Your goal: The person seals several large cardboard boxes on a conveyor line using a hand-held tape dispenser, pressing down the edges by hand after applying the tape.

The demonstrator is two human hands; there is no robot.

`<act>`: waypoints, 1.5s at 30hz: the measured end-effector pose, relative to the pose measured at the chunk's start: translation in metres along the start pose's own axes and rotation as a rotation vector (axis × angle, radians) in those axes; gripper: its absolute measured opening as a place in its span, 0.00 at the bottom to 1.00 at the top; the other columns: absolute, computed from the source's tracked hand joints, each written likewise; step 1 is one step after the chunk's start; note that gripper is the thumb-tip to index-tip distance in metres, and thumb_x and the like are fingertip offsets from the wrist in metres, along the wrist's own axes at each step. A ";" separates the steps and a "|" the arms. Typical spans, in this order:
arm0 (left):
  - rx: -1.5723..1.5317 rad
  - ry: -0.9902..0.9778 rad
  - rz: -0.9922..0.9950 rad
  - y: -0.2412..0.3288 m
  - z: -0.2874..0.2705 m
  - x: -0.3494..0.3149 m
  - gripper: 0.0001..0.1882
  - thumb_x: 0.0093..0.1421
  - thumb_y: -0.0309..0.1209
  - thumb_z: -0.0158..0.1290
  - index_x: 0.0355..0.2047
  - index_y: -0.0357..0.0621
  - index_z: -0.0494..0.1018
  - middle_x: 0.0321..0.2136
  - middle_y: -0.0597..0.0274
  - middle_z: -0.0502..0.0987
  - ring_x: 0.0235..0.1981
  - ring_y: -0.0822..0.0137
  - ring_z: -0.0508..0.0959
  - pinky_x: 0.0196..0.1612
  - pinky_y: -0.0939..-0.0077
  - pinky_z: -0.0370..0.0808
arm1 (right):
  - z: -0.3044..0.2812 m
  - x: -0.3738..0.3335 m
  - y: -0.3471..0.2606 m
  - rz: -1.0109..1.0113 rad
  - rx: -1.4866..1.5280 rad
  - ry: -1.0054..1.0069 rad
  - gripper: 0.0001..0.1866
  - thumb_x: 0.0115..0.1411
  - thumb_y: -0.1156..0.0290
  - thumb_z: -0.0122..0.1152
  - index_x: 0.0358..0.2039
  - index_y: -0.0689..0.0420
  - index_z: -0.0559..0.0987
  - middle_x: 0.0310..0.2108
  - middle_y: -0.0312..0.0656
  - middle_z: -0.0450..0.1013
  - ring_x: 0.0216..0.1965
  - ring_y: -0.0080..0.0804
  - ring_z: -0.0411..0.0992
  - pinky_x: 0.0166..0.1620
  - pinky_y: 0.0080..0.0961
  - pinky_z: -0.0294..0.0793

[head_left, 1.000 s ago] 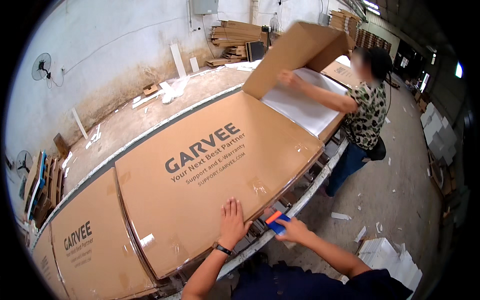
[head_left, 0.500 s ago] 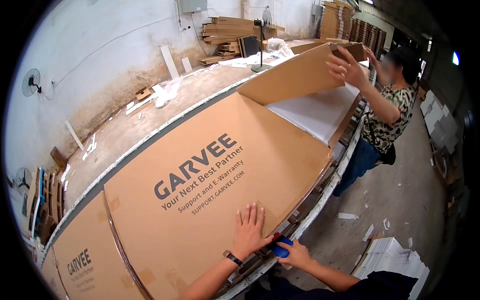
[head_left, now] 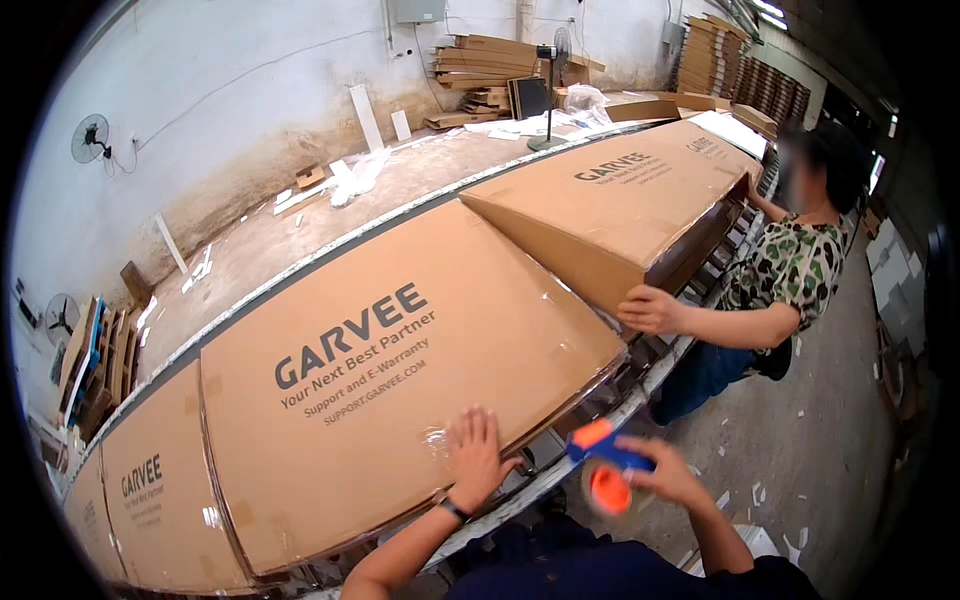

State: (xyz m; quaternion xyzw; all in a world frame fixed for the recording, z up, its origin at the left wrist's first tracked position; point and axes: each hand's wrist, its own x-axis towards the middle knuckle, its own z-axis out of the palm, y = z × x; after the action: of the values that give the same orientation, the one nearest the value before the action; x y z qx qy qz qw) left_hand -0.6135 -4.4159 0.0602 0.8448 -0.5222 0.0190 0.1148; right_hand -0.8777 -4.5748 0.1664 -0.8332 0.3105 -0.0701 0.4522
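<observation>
A large flat cardboard box [head_left: 380, 400] with dark printing lies on the roller conveyor in front of me. My left hand [head_left: 474, 457] rests flat on its near edge, fingers stretched out, beside a shiny strip of clear tape. In my right hand [head_left: 668, 470] is a blue tape dispenser [head_left: 625, 458] with an orange hub, held just off the box's near right corner, apart from it. Beyond stands another cardboard box [head_left: 590, 200], its top closed. A co-worker in a patterned shirt [head_left: 790, 270] grips that box's near corner with one hand [head_left: 650, 310].
More flat boxes [head_left: 150, 480] continue along the conveyor at the left. The conveyor's pale rail [head_left: 520, 505] runs between me and the box. Paper scraps and foam lie on the floor beyond. A standing fan [head_left: 548, 100] and stacked cardboard [head_left: 480, 65] are near the wall.
The co-worker's raised box flap has come down and the far box lies closed. My right hand has lifted the tape dispenser away from the box edge, to the right. My left hand stays on the box.
</observation>
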 end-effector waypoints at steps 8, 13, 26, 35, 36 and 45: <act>-0.033 0.101 -0.166 0.071 0.028 0.053 0.49 0.44 0.47 0.62 0.60 0.32 0.55 0.61 0.45 0.56 0.63 0.50 0.54 0.62 0.48 0.52 | -0.067 0.146 -0.096 -0.324 -0.162 0.289 0.30 0.44 0.59 0.64 0.51 0.49 0.74 0.44 0.57 0.69 0.45 0.49 0.70 0.48 0.35 0.70; -0.020 0.099 -0.216 0.077 0.034 0.053 0.48 0.44 0.44 0.62 0.61 0.35 0.54 0.61 0.47 0.57 0.62 0.53 0.56 0.62 0.50 0.52 | -0.043 0.206 -0.033 -0.114 -0.527 -0.276 0.32 0.44 0.41 0.58 0.44 0.50 0.79 0.35 0.56 0.76 0.40 0.51 0.74 0.47 0.36 0.72; -0.061 0.085 -0.279 0.072 0.032 0.048 0.45 0.44 0.45 0.62 0.60 0.40 0.58 0.62 0.53 0.57 0.64 0.59 0.54 0.64 0.50 0.49 | -0.036 0.082 0.021 0.049 -0.468 -0.213 0.35 0.43 0.45 0.65 0.52 0.44 0.73 0.42 0.61 0.71 0.43 0.55 0.72 0.48 0.39 0.72; -0.164 0.163 -0.220 0.076 0.032 0.053 0.45 0.43 0.44 0.63 0.59 0.38 0.58 0.62 0.50 0.56 0.64 0.56 0.53 0.65 0.50 0.47 | 0.053 0.129 0.069 -0.113 -0.863 -0.218 0.32 0.41 0.43 0.65 0.45 0.47 0.78 0.31 0.57 0.72 0.32 0.51 0.73 0.35 0.40 0.75; -0.177 0.179 -0.219 0.076 0.033 0.057 0.45 0.43 0.44 0.62 0.59 0.38 0.59 0.61 0.49 0.57 0.64 0.54 0.54 0.64 0.49 0.47 | 0.079 0.138 0.089 -0.095 -0.936 -0.233 0.32 0.39 0.41 0.66 0.41 0.50 0.80 0.31 0.57 0.72 0.32 0.50 0.73 0.34 0.41 0.75; -0.113 0.073 -0.191 0.077 0.027 0.056 0.47 0.44 0.49 0.62 0.61 0.42 0.58 0.63 0.50 0.54 0.65 0.55 0.53 0.64 0.46 0.45 | 0.047 0.076 0.081 0.180 -0.545 -0.049 0.36 0.43 0.42 0.62 0.54 0.42 0.72 0.40 0.61 0.69 0.40 0.57 0.72 0.44 0.43 0.73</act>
State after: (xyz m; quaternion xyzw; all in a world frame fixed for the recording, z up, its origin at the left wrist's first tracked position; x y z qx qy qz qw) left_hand -0.6583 -4.5037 0.0560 0.8816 -0.4352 0.0090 0.1826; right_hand -0.8355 -4.6180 0.0619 -0.8946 0.3795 0.0767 0.2232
